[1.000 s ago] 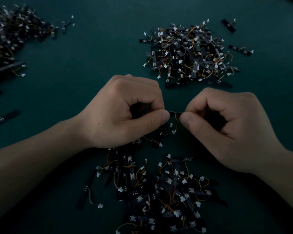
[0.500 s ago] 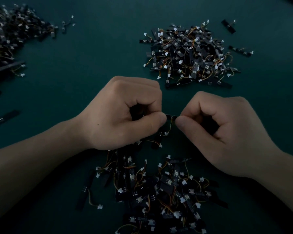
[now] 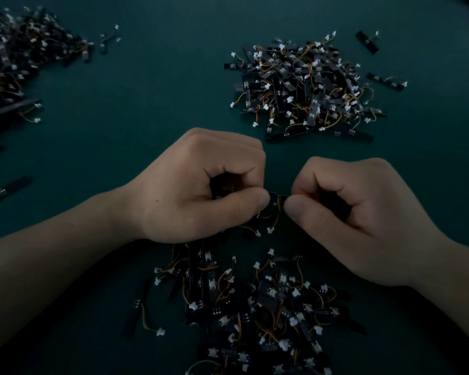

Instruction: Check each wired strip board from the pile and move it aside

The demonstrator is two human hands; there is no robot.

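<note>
no readable text, labels or numbers on any board, markings too dim

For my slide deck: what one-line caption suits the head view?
Left hand and right hand pinch one strip board by the near pile.

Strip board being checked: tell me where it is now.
The strip board is mid-frame in the head view, pinched between the left hand and right hand, just beyond the near pile.

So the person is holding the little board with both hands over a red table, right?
Not quite. The head view shows the table is dark green, not red. The left hand and the right hand do both pinch the little board.
</note>
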